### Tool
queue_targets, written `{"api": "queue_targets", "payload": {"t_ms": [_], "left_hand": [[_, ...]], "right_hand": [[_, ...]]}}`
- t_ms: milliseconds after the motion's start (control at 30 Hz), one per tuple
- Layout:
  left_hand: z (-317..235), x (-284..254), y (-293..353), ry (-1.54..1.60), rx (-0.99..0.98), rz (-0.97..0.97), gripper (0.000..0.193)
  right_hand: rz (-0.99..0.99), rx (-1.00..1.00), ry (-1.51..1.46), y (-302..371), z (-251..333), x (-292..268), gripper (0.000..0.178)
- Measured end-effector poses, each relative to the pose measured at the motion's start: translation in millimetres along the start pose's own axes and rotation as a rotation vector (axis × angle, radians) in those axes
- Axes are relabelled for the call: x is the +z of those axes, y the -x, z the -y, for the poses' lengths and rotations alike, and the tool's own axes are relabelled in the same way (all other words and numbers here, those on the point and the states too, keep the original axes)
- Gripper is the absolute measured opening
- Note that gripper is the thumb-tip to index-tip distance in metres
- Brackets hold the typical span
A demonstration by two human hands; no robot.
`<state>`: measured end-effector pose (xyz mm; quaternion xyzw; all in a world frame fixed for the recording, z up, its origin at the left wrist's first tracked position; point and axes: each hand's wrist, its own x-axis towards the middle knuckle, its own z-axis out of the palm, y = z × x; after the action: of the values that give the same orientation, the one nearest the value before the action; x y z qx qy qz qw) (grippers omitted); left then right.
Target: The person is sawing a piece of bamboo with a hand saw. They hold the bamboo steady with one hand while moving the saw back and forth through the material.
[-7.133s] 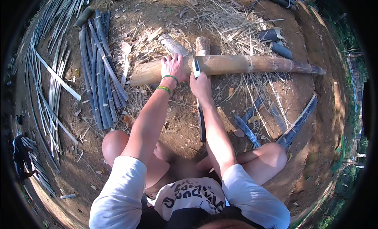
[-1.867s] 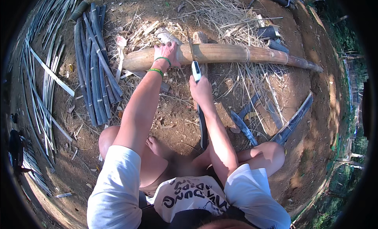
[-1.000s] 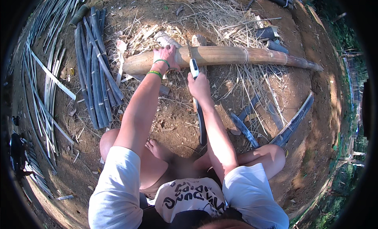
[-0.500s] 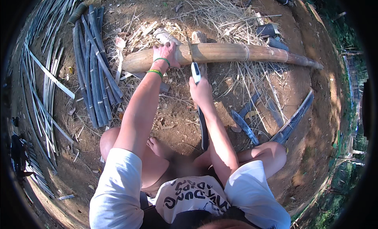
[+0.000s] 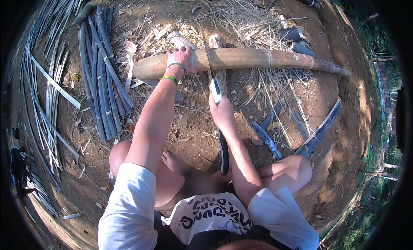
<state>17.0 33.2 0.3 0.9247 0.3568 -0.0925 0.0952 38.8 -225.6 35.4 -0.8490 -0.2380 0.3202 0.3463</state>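
A long, thick, tan bamboo pole is laid crosswise in front of the seated person, propped near its middle on a squared, weathered wooden block, presumably so that its underside is lifted off the earth and steadied. The pole is clasped from above by the left hand, fingers bent over its far side, toward its thicker end; rolling or sliding is probably being resisted by that weight. A curved handsaw with a white-and-black handle is gripped in the closed right hand, on the near side of the pole. Its thin blade is laid across the pole, just beside the block and apart from the left fingers, a placing by which firm backing seems to be given and the fingers spared. Whether the bamboo has been cut into cannot be told. Beyond the pole, pale straw-like shavings are scattered. Past its thick end, dark grey split bamboo lengths are bunched roughly parallel, perhaps for easy reach, with thin whitish strips heaped farther out.
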Motion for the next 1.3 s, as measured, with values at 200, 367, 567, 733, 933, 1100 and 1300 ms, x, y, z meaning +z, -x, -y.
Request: {"api": "queue_targets", "payload": {"t_ms": [200,367,567,733,933,1100,1300], "left_hand": [[-17.1,6.4,4.4,-0.036,0.015,-0.084,0.102],[-31.1,-14.7,-9.0,0.014,0.046,-0.05,0.101],[-19.7,-2.6,6.8,-0.034,0.018,-0.073,0.101],[-40.7,-9.7,-4.0,0.004,0.038,-0.036,0.1],[-14.8,-11.8,-1.3,0.009,0.001,0.033,0.102],[-17.2,3.5,3.9,-0.031,0.0,-0.088,0.102],[-18.5,-1.0,0.7,0.002,0.013,0.041,0.107]], "right_hand": [[-0.084,-0.018,0.015,47.3,-5.6,-18.0,0.037],[-0.212,-0.083,0.186,-68.3,11.7,-7.8,0.036],[-0.129,-0.011,0.063,81.1,-34.5,-16.7,0.039],[-0.091,-0.019,0.139,-64.6,11.6,-21.5,0.042],[-0.129,-0.072,0.023,46.5,-55.9,-2.9,0.036],[-0.064,-0.044,-0.012,30.9,-9.3,-13.5,0.032],[-0.066,-0.02,0.059,-22.0,-0.1,-7.4,0.04]]}}
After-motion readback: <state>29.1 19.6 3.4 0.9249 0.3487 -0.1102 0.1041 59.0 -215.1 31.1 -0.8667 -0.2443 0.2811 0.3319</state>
